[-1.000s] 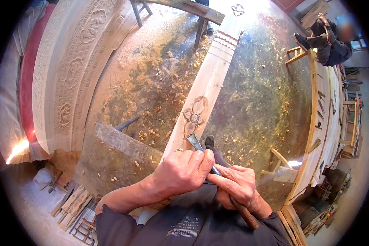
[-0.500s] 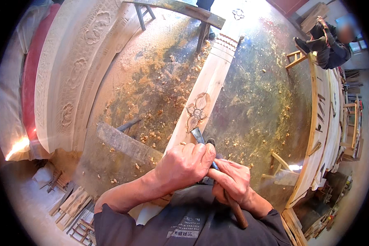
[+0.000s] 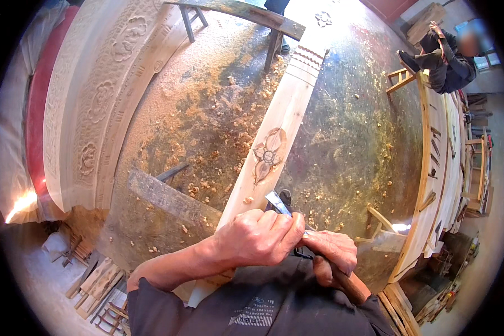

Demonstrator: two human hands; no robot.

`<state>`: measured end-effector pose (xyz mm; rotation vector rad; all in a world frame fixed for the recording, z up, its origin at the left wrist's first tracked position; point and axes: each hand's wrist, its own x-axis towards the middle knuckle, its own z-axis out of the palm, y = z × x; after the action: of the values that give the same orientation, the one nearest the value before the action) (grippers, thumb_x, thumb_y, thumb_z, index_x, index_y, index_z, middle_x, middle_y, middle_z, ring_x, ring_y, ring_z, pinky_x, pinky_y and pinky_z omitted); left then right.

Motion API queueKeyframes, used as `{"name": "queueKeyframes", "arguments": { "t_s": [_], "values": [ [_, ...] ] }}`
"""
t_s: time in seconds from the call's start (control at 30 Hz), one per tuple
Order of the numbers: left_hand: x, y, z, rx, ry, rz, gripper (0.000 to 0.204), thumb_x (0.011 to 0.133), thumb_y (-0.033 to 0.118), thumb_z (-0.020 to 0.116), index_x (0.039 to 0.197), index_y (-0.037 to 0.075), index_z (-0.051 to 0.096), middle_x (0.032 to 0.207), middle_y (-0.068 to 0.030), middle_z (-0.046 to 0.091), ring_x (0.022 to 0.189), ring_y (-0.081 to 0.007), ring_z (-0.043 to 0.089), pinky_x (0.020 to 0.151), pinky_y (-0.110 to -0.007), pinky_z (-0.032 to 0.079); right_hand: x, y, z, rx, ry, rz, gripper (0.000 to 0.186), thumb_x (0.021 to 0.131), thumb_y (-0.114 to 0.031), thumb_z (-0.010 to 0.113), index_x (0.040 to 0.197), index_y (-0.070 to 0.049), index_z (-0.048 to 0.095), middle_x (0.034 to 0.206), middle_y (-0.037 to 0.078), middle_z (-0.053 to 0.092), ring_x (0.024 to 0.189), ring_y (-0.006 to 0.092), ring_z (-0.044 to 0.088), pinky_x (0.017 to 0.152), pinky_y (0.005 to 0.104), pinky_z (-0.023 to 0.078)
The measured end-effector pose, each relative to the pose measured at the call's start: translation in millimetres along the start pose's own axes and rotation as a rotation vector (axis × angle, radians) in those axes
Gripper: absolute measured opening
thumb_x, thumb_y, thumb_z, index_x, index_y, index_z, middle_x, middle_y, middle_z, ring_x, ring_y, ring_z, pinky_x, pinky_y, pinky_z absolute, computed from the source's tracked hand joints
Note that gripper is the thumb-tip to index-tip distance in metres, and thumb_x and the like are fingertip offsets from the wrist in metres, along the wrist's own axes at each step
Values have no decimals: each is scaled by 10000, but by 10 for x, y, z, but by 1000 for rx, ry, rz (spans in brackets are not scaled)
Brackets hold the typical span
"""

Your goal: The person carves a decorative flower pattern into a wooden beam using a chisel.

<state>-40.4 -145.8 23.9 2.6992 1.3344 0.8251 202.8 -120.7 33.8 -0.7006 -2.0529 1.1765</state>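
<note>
My left hand point(image 3: 257, 235) is closed around the metal shank of a chisel point(image 3: 277, 201), just behind its blade. My right hand point(image 3: 333, 252) grips the same chisel farther back, round its wooden handle. The blade points up and left, at the right edge of a long pale plank point(image 3: 285, 106) that runs away from me; whether it touches the wood I cannot tell. A flower motif point(image 3: 269, 157) is carved in the plank just beyond the blade, and a curled shaving point(image 3: 248, 200) lies left of the tip.
Carved boards point(image 3: 98, 112) stand at left. A low bench point(image 3: 168, 196) and a trestle point(image 3: 274, 25) flank the plank. Shavings litter the floor. At right are a bench with tools point(image 3: 428, 151), a wooden stool point(image 3: 381, 229) and a seated person point(image 3: 453, 73). Another person's legs point(image 3: 274, 8) show beyond the trestle.
Both hands and the chisel have shifted right from half a second ago; the blade has drawn back from the flower toward the plank's right edge and lies more slanted. A curl of shaving shows beside it.
</note>
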Motion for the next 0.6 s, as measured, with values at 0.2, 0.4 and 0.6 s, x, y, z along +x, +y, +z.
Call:
{"name": "queueKeyframes", "arguments": {
  "t_s": [0.2, 0.4, 0.6],
  "values": [
    [14, -8, -28, -40, -37, -89, 304, 893, 104, 753, 1161, -36, 726, 765, -5, 544, 601, -110, 570, 506, -298, 426, 90, 15, 45, -82, 32, -28, 589, 698, 84, 675, 1279, 54, 770, 1065, 212, 826, 982, 332, 841, 871, 425, 686],
    [20, -17, -20, -113, -64, -169, 346, 888, 90, 745, 1205, -38, 697, 768, -19, 525, 595, -139, 578, 514, -319, 450, 171, 82, 1, -149, -12, -63, 520, 694, 66, 708, 1204, 45, 808, 1053, 222, 823, 952, 320, 844, 836, 420, 690],
    [36, -21, -21, -92, -72, -195, 356, 876, 84, 745, 1212, -24, 691, 775, -28, 534, 594, -154, 590, 517, -331, 461, 223, 99, -20, -150, -16, -62, 525, 695, 64, 714, 1209, 29, 816, 1047, 227, 824, 911, 318, 845, 800, 409, 688]
  ]
}}
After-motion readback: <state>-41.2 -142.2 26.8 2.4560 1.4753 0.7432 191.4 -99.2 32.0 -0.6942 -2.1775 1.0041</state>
